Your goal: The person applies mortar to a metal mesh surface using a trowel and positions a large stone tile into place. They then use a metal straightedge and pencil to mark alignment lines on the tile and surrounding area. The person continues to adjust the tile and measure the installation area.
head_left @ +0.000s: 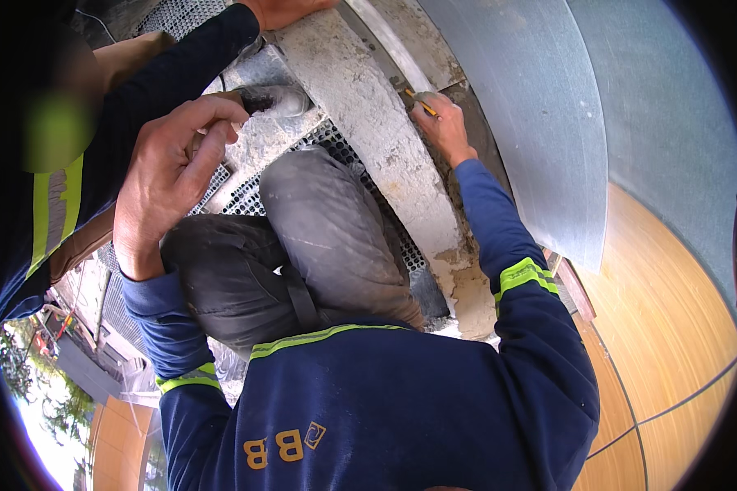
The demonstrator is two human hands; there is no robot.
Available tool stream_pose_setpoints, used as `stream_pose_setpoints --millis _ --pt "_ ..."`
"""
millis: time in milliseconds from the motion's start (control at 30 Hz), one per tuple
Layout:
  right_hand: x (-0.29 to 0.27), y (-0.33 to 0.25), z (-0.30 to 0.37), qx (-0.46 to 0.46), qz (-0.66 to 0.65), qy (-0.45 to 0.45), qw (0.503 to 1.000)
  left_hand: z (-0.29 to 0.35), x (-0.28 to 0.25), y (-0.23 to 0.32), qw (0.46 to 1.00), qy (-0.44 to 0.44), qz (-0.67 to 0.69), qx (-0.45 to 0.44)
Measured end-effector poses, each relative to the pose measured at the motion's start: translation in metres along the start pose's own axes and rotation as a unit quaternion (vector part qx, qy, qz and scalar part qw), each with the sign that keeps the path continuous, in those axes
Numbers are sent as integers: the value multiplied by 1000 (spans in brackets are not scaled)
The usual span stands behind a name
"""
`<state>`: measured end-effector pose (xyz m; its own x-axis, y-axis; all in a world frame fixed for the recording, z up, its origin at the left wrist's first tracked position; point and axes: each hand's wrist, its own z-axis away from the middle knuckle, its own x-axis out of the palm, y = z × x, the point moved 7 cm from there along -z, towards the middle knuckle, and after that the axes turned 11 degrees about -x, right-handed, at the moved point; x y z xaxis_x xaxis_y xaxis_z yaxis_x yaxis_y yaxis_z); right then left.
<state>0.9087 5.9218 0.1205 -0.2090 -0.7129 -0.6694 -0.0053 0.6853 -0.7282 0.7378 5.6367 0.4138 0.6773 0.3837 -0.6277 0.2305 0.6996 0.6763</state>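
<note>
My right hand [440,124] is closed round a thin yellow pencil [422,104], with its fingers low beside the end of a long pale strip [393,45]. That strip lies in the channel between a rough concrete ledge [368,123] and a large grey metal sheet [516,90]. Raised above my bent knees [327,221], my left hand [168,168] has its fingers curled in and the thumb close to the forefinger. Nothing shows in its grip.
Another person's dark sleeve [180,74] crosses from the left, their hand [291,10] at the ledge's top end. A dusty shoe [282,101] rests beside black perforated grating [250,195]. Wood-coloured panels [663,311] stand at the right.
</note>
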Motion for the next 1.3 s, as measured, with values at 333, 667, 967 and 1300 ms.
stream_pose_setpoints --millis 333,667,967,1300 --pt "5 2 -4 4 30 -19 999 0 -1 -1 1000 -13 -2 -24" --pt "7 10 2 32 19 -22 999 -1 -1 2 1000 -9 -1 -26" --pt "0 -2 0 30 11 -2 999 3 -5 4 1000 4 -4 -1" --pt "1 -6 -3 29 32 -25 999 3 -6 3 1000 -9 2 -11"
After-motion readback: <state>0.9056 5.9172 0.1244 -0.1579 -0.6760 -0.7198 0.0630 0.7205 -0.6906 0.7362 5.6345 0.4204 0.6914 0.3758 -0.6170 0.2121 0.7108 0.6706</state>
